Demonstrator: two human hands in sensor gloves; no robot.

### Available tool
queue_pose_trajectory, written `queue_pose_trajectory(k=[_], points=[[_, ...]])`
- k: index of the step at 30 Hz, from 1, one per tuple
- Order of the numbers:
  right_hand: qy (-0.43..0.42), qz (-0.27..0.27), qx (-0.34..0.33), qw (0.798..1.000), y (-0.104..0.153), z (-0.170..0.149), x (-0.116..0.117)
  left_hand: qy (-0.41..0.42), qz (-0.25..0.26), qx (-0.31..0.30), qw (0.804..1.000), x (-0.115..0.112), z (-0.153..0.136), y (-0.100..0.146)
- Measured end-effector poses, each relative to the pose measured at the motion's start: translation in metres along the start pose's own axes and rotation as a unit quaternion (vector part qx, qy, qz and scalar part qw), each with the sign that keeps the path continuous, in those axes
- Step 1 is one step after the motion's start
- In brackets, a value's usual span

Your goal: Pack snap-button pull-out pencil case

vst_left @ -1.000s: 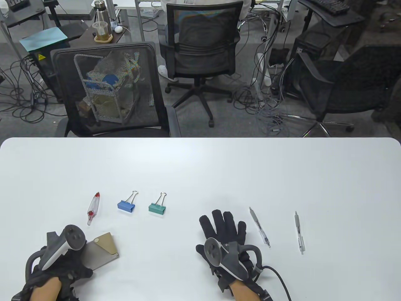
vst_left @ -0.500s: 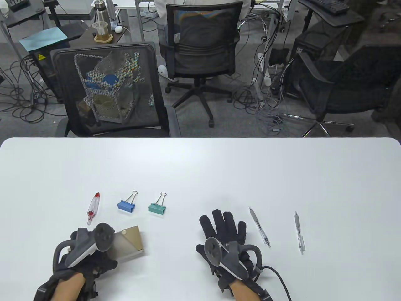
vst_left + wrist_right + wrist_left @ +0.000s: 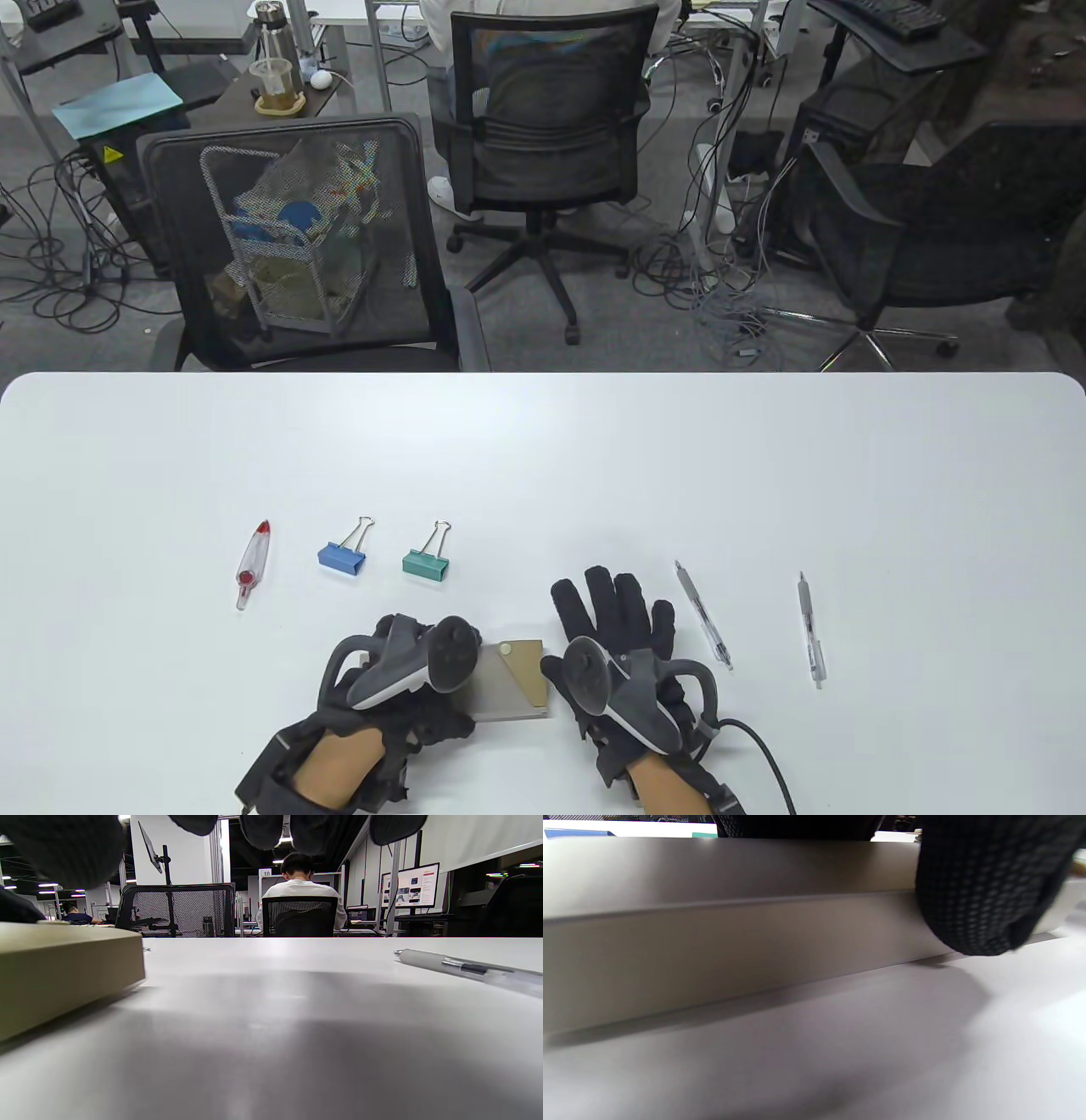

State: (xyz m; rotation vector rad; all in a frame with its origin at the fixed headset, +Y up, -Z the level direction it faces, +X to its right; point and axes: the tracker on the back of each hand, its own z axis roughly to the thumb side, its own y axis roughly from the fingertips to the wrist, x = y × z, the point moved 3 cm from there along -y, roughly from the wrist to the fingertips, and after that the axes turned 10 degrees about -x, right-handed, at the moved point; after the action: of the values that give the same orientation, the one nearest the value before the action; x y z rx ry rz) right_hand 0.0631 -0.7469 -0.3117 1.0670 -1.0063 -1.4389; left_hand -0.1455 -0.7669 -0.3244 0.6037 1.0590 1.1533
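A: Since a second ago the left hand (image 3: 399,679) has carried the pencil case (image 3: 513,689) from the near-left corner of the table (image 3: 543,458) across to the middle, and the right hand (image 3: 615,632) has edged slightly right of where it lay.

B: Where does the case sit now?

A: Flat on the table, between the two hands. Its tan triangular flap with the round snap (image 3: 507,649) points toward the right hand, and the case's right edge lies just beside that hand's thumb.

B: How does the left hand hold it?

A: In the left wrist view one gloved fingertip (image 3: 984,891) presses on the case's long grey side (image 3: 734,938), and the other fingers reach over its top edge. The hand grips the case by its left end; the tracker hides most of the fingers from above.

B: And the right hand?

A: Spread flat, palm down on the table, fingers apart and pointing away from the person. It holds nothing. Its wrist view shows the case's end (image 3: 63,971) close on the left.

B: What lies around the hands?

A: Just right of the right hand's fingers lies a clear pen (image 3: 702,615), and further right a second pen (image 3: 810,629). Beyond the left hand sit a green binder clip (image 3: 426,560) and a blue binder clip (image 3: 344,553), with a red-tipped clear tool (image 3: 252,564) further left.
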Motion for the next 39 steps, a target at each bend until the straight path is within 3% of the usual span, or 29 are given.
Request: queue_pose_trajectory(k=[6,14,20,24,34,36,39], points=[[-0.035,-0.021,-0.016,0.999,0.002,0.021,-0.013,0.038,0.014,-0.012,0.999,-0.005,-0.008,0.003],[0.047,0.061,0.003,0.997,-0.019,0.063,0.0,0.046,0.024,-0.014,0.999,-0.006,-0.01,0.005],[0.104,0.074,-0.01,0.992,-0.03,0.08,0.005,0.052,0.021,-0.016,0.998,-0.007,-0.01,0.004],[0.096,0.096,-0.013,0.991,-0.037,0.09,0.004,0.053,0.022,-0.016,0.998,-0.007,-0.01,0.005],[0.123,0.053,-0.077,0.988,-0.033,0.104,0.001,0.055,0.028,-0.019,0.998,-0.008,-0.011,0.006],[0.131,0.021,-0.085,0.987,-0.032,0.103,-0.002,0.056,0.027,-0.018,0.998,-0.008,-0.012,0.006],[0.095,0.0,-0.091,0.991,-0.025,0.093,-0.008,0.054,0.029,-0.018,0.998,-0.009,-0.012,0.006]])
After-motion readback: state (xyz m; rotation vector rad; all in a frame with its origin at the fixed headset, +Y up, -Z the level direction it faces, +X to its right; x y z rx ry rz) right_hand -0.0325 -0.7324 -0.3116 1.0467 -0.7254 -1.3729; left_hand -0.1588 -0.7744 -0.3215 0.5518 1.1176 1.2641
